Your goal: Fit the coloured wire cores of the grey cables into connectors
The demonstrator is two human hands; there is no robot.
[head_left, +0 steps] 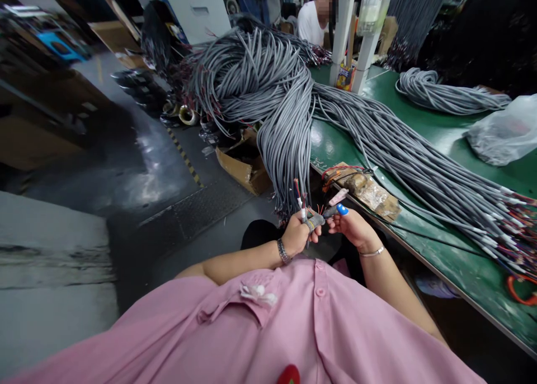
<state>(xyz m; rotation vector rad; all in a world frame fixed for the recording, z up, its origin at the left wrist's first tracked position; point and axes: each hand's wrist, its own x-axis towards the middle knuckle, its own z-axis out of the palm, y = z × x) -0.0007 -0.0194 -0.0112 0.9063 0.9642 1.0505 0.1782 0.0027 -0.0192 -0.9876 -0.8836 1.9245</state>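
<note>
My left hand, its thumb in a grey finger cover, is closed around a grey cable. The stripped end of that cable, with a white band and coloured wires, stands up above the fist. Thin orange wire ends fan out between my two hands. Close beside it, my right hand has its fingers pinched together, with a blue cover on one fingertip. What lies in that pinch is too small to make out. A large bundle of grey cables hangs off the table just beyond my hands.
More grey cables run across the green table. At its edge sits a taped wooden block. Orange-red handles lie at right, a plastic bag farther back. A cardboard box stands below. A person sits behind.
</note>
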